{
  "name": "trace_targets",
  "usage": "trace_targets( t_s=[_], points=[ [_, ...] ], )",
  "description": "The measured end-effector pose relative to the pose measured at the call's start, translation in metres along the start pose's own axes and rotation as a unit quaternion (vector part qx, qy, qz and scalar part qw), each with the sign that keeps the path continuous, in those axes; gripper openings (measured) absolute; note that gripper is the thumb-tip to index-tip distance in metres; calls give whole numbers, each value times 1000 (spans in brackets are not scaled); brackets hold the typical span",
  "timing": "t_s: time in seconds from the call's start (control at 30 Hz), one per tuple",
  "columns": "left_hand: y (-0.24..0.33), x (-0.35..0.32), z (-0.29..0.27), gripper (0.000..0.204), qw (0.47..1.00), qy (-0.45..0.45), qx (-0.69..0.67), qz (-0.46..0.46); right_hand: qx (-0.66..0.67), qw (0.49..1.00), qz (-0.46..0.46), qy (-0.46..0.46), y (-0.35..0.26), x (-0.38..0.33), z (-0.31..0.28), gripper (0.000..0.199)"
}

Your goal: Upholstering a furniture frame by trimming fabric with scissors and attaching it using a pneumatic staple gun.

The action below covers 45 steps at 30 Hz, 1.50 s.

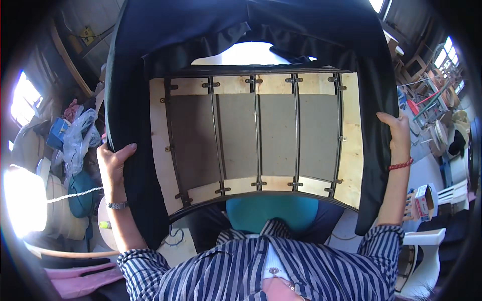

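Observation:
Between both hands stands a large black-upholstered wooden frame (128, 95), its open inner side toward me. Several dark metal bars (258, 130) run across the opening, fastened at both ends with small brackets to the pale wooden rim (355, 140). A grey panel (276, 135) shows behind the bars. My left hand (114, 159) grips the left side, thumb on the black cover and fingers mostly hidden behind it. On the right side, a bit higher, my right hand (397, 133) is clasped round the edge in the same way. Loose black cover material (216, 47) hangs along the far edge.
A teal rounded seat (271, 213) lies just below the frame. Left are a clear plastic bag (78, 143), a glaring light (22, 200) and pink fabric (83, 281). To the right are an open carton (424, 203), a white curved piece (424, 261) and piled chair parts (437, 133).

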State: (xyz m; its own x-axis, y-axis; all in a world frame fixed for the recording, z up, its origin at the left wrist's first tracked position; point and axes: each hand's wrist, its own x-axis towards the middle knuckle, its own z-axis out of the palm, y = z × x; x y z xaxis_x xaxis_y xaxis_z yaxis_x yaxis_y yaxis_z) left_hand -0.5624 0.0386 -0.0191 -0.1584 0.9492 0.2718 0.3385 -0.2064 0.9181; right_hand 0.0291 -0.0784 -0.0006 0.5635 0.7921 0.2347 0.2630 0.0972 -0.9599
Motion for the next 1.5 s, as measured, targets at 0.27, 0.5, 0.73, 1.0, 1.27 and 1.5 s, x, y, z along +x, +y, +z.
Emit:
trace_targets(
  t_s=[0.27, 0.5, 0.73, 1.0, 1.27, 1.5],
  points=[
    [-28, -36, 4, 33, 988, -131, 70, -51, -27, 984, 141, -101, 74, -18, 4, 38],
    [-60, -12, 9, 32, 940, -191, 282, -29, -169, 959, 182, -135, 125, 2, 24, 37],
    [-62, -22, 10, 67, 850, -116, 513, -26, -464, 877, -3, -125, 121, 1, 23, 67],
    [-56, -35, 45, 52, 738, -203, 562, 315, -645, 732, -171, -134, 89, -35, 79, 62],
    [-89, -17, 196, 24, 669, -457, 490, 321, -531, 685, -156, -474, 122, 13, 147, 63],
    [-124, -25, 377, 53, 866, -339, 272, 247, -652, 606, -315, -329, 171, 49, 184, 26]
  ],
)
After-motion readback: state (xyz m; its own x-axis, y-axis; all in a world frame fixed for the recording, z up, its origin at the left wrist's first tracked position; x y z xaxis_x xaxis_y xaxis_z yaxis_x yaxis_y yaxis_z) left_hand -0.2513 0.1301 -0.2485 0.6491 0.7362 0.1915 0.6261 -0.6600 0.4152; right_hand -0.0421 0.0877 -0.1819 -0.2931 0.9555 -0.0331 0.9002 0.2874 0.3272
